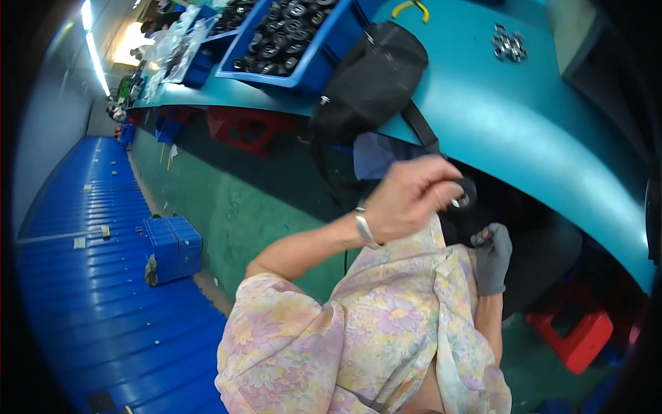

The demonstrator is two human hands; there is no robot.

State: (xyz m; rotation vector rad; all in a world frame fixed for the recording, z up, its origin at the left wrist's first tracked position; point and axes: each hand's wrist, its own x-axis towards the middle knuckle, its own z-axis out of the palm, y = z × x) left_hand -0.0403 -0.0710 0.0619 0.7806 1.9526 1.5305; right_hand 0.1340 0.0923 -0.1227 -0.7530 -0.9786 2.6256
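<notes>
My bare left hand (414, 196), with a silver bracelet at its wrist, pinches a small black wheel (468, 195) by its edge. The wheel has a shiny metal centre and hangs in front of the bench edge. Lower and to the right, my right hand (494, 259) wears a grey glove that leaves some fingertips bare. Its fingers are curled in, close to my floral clothing; whatever they may hold cannot be made out. A blue bin (315, 67) on the bench is heaped with similar black wheels (279, 38).
A black bag (376, 76) lies at the edge of the teal bench (476, 114), its strap hanging down. Small shiny metal parts (509, 44) and yellow-handled pliers (412, 10) lie farther back. Red stools (576, 331) stand below; a blue crate (172, 250) is on the floor at left.
</notes>
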